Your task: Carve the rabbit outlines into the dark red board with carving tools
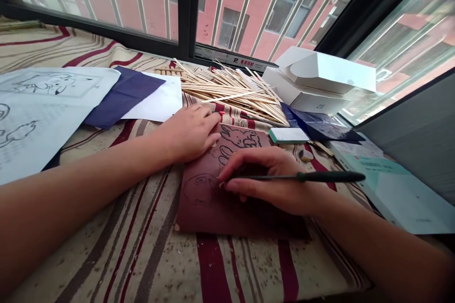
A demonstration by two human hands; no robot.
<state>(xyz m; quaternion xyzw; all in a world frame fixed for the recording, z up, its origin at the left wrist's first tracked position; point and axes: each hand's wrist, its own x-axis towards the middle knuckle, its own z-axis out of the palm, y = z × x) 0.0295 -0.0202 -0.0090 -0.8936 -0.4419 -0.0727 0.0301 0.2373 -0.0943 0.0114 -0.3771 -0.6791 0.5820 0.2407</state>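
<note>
A reddish-brown board [209, 218] lies flat on the striped cloth, with dark animal-like outlines on its upper and left parts. My left hand [194, 131] rests palm down over the board's upper left edge, fingers laid out and holding nothing. In my right hand [270, 177] is a carving tool [330, 176] with a thin metal shaft and a dark green handle pointing right. The fingers pinch the shaft close to its tip, over the round drawn shape at the board's left. A small pale curl shows at the fingertips; the tip itself is hard to make out.
Several thin wooden sticks [231, 87] are heaped by the window. White boxes [323, 80] stand right of them. A white-and-green block [288, 135] sits beside the board, and a pale green book [394, 184] lies at right. Drawing sheets [53, 109] and dark blue paper [124, 92] cover the left.
</note>
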